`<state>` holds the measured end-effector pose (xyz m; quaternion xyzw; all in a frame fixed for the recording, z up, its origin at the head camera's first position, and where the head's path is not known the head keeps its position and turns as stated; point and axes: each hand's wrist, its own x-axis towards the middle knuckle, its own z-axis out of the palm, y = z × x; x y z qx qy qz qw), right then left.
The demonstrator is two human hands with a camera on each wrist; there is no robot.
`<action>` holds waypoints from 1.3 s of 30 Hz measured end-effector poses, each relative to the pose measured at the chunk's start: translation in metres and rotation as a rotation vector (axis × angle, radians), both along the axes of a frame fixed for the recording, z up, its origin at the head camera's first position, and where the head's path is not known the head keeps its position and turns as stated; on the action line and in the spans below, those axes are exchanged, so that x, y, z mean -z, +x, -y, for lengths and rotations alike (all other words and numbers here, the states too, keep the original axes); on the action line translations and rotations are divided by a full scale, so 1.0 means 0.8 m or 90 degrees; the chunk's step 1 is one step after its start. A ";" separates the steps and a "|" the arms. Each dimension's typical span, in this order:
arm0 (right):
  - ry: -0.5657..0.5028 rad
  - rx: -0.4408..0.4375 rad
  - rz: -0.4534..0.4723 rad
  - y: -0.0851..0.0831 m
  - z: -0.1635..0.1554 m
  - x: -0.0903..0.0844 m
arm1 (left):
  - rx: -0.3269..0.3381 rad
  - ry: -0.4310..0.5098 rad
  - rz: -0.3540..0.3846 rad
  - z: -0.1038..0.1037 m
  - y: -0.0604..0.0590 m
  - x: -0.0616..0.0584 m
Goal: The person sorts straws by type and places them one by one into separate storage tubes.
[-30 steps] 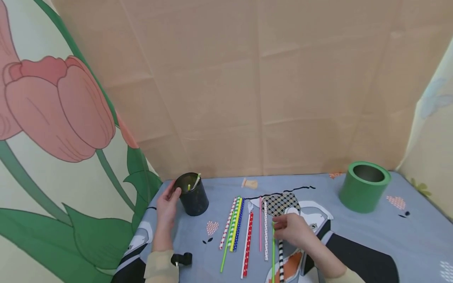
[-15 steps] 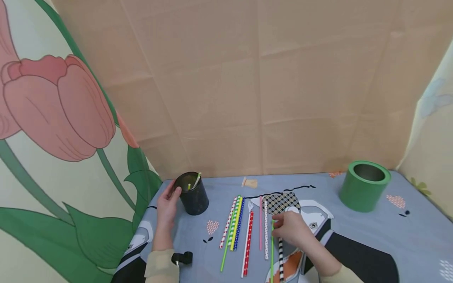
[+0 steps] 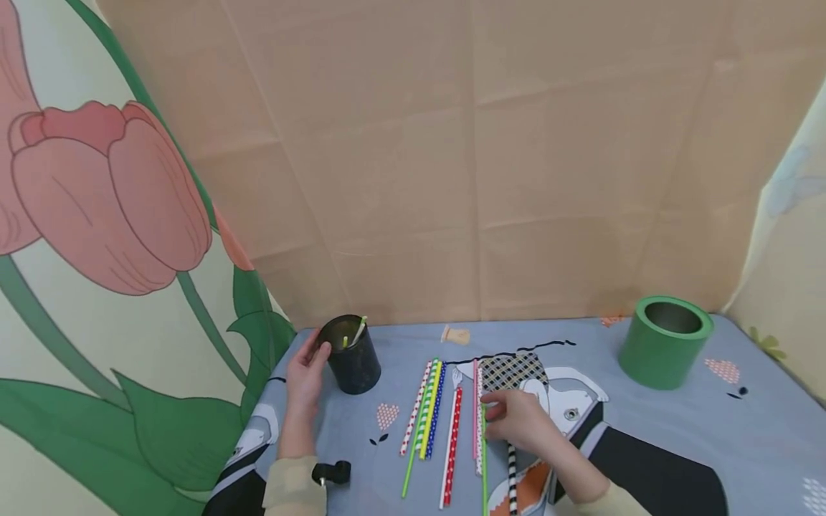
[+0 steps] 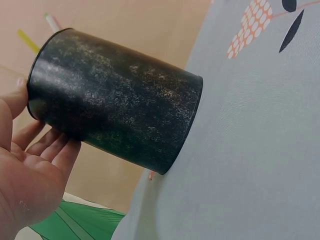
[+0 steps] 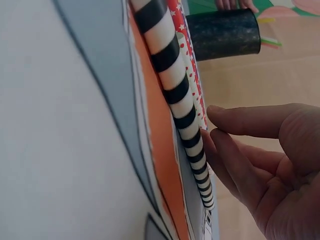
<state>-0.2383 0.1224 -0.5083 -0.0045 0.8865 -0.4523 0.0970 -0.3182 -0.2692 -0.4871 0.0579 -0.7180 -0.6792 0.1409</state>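
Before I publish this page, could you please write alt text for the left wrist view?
A left hand holds a dark, mottled cup near its rim; thin straws, one with a yellow end, poke from its mouth. The cup's base rests on patterned grey-blue cloth.

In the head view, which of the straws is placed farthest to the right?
The black-and-white banded straw; all the others lie to its left, without black bands.

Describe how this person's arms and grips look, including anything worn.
The left grip and right grip are bare, without gloves. A plain cream left sleeve and matching right sleeve cover the forearms' lower part in view. A small black fitting juts out beside the left cuff.
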 end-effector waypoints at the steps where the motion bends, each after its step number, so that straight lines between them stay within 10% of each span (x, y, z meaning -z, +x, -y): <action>1: 0.000 0.001 0.000 0.000 0.002 0.000 | 0.000 0.001 0.000 0.000 0.001 -0.001; 39: 0.081 0.003 0.022 0.004 0.010 0.000 | 0.002 0.001 -0.004 0.000 0.004 -0.004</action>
